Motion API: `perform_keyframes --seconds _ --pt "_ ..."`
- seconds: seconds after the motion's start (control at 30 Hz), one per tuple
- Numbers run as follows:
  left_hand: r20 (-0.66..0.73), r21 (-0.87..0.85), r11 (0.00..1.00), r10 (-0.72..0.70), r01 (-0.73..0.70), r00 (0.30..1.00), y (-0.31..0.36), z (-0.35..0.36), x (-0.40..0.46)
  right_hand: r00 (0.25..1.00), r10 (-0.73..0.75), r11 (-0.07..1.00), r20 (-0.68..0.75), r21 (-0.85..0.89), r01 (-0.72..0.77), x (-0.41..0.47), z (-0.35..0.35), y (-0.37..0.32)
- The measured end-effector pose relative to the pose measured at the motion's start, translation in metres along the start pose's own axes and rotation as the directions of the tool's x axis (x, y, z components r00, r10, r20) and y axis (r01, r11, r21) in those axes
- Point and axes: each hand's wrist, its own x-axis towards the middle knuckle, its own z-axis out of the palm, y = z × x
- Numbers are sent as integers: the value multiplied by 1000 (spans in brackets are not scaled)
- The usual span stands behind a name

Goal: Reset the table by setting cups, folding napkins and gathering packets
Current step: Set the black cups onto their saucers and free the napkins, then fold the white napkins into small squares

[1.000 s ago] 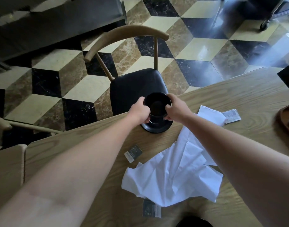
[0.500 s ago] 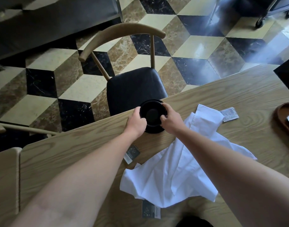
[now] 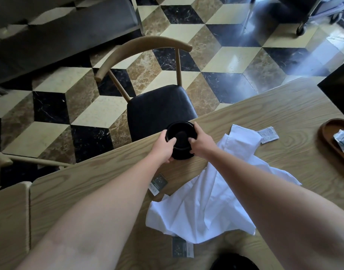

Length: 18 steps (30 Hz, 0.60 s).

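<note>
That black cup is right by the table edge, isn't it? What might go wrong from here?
1. The cup, held by the left hand and right hand, sits at the table edge above the chair; a slip in grip might tip it off.
2. The right forearm hangs over the crumpled napkin; pulling back may drag it.
3. A packet lies partly under the napkin and could be missed.

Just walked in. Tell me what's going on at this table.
A person is resetting a wooden table. Both hands, left hand and right hand, grip a black cup on its saucer near the table's far edge, in front of a chair. A crumpled white napkin lies unfolded beside it. Three packets lie loose around the napkin; a wooden tray at the right holds another.
</note>
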Motion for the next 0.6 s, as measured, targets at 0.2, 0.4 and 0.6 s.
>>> perform_keyframes --seconds 0.2,0.4,0.6 --pt "-228 -313 950 -54 -20 972 -28 13 -54 984 84 937 -158 349 -24 -73 4 24" --pt "-109 -372 923 64 -100 992 -97 47 -163 952 184 853 -243 521 -31 -192 21 68" --pt "51 -462 886 -9 31 999 -130 79 -235 933 323 785 -162 597 -168 -258 50 96"
